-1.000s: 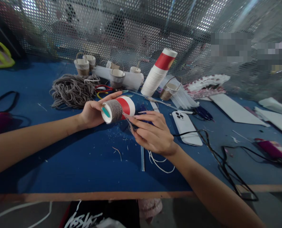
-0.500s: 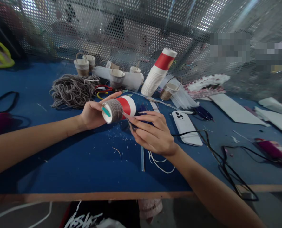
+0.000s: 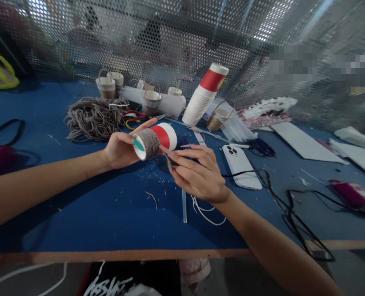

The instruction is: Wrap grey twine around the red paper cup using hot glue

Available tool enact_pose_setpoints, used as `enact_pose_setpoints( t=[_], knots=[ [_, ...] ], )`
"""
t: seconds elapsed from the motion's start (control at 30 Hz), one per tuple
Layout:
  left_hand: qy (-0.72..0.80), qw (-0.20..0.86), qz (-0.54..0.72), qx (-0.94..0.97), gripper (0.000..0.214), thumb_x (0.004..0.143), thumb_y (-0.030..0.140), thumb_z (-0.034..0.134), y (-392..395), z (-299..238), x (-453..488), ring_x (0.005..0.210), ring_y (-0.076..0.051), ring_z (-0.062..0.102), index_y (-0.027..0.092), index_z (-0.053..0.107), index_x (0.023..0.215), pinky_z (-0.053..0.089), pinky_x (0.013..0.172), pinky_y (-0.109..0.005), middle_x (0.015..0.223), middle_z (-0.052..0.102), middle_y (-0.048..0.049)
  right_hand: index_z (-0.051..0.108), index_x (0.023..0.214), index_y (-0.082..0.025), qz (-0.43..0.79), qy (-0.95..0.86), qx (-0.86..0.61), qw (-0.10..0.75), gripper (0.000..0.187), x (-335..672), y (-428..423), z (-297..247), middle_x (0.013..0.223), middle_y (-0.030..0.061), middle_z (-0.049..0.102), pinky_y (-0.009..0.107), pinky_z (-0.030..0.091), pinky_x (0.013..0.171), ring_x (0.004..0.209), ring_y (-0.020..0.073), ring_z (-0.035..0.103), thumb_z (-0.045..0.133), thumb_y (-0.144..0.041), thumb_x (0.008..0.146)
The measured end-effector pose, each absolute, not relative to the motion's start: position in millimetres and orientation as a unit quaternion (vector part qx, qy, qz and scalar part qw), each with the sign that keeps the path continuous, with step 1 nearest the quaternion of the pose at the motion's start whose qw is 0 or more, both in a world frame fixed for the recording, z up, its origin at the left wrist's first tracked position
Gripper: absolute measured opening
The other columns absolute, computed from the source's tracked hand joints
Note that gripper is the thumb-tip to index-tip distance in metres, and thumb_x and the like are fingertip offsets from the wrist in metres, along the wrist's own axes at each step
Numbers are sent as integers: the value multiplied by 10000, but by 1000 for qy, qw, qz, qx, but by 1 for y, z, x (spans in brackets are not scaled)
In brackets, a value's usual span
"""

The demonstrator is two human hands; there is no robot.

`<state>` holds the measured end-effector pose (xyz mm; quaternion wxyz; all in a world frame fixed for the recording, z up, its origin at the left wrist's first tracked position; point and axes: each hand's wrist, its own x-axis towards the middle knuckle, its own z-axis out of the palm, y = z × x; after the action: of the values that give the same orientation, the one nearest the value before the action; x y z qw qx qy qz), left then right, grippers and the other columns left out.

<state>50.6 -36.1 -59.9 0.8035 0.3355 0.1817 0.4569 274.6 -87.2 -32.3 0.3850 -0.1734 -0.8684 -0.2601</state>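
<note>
My left hand [image 3: 120, 150] is closed around a red and white paper cup [image 3: 166, 137] lying on its side in the air, base toward the left. Grey yarn [image 3: 150, 144] is wound in tight rows round the cup's base half, and the thumb presses near the bottom rim. At the edge of this winding, my right hand [image 3: 197, 170] has its fingertips pinched together on what looks like the yarn's end; the fingers partly hide it. Behind the right hand, a dark blue object [image 3: 187, 143] is mostly covered. Below it a clear stick [image 3: 184, 207] lies on the table.
A heap of grey yarn [image 3: 92, 119] lies back left, beside red-handled pliers [image 3: 134, 113]. Small yarn-wrapped cups with handles, such as one cup [image 3: 151, 102], stand behind. A leaning stack of paper cups [image 3: 200, 96], a white phone [image 3: 242, 168] and black cables [image 3: 277, 197] are to the right.
The cup has shifted very slightly to the right in my left hand, and the left fingers have moved a little around it. My right hand stays nearly in place.
</note>
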Motion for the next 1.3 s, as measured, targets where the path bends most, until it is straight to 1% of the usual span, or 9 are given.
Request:
enact_pose_setpoints(
  t=[0.1,0.2,0.4,0.57,0.73,0.87,1.03,1.13,1.3],
  knots=[
    [182,805,461,325,1017,543,146,547,-38,-58,52,944,-234,710,165,356,1542,459,984,-437,1081,778,-70,611,792,-225,-268,-861,-181,393,165,274,-88,-33,1030,25,824,372,611,889,902,176,750,698,-109,871],
    [188,809,459,315,1012,552,150,539,-39,-57,53,907,-226,719,180,355,1547,487,912,-413,1107,777,-79,613,787,-227,-268,-856,-182,402,182,274,-88,-33,1015,19,826,365,609,884,902,175,744,739,-109,843],
    [196,814,447,316,993,546,158,536,-38,-59,53,1113,-287,690,152,397,1529,425,1066,-512,1105,782,-93,617,833,-228,-278,-849,-181,411,174,275,-88,-34,1028,16,821,350,601,839,929,172,697,750,-116,843],
    [182,813,441,333,955,556,165,554,-36,-62,52,1142,-314,684,167,443,1504,422,1087,-538,1125,778,-89,603,829,-242,-288,-847,-192,403,156,278,-90,-35,1002,4,806,351,567,814,921,182,655,743,-186,867],
    [181,814,431,345,949,561,171,542,-35,-64,51,1082,-307,709,192,445,1505,475,1031,-514,1187,760,-85,525,797,-237,-232,-858,-176,424,247,279,-91,-36,1072,108,770,426,557,848,979,245,653,725,-377,835],
    [162,825,410,353,968,544,178,539,-33,-65,49,1036,-277,719,184,442,1507,501,979,-460,1158,770,-88,459,861,-263,-144,-865,-196,440,218,279,-92,-36,1255,140,732,520,544,956,1198,298,625,660,-334,813],
    [146,832,393,364,968,558,188,531,-31,-65,48,998,-280,729,180,428,1520,506,955,-454,1147,778,-85,455,872,-271,-115,-891,-215,384,196,278,-93,-37,1356,116,690,656,374,1140,1408,329,499,628,-337,809],
    [143,832,402,355,981,555,174,525,-32,-64,49,954,-266,737,167,415,1529,514,928,-433,1147,780,-88,466,830,-263,-96,-897,-217,373,174,277,-95,-38,1335,113,703,657,325,1183,1423,330,494,624,-329,807],
    [135,836,415,332,1018,546,180,530,-32,-63,50,871,-232,739,162,371,1552,522,861,-385,1095,795,-77,467,782,-251,-93,-898,-199,380,174,276,-97,-36,1290,120,725,631,340,1195,1404,308,527,634,-286,815]
  ],
)
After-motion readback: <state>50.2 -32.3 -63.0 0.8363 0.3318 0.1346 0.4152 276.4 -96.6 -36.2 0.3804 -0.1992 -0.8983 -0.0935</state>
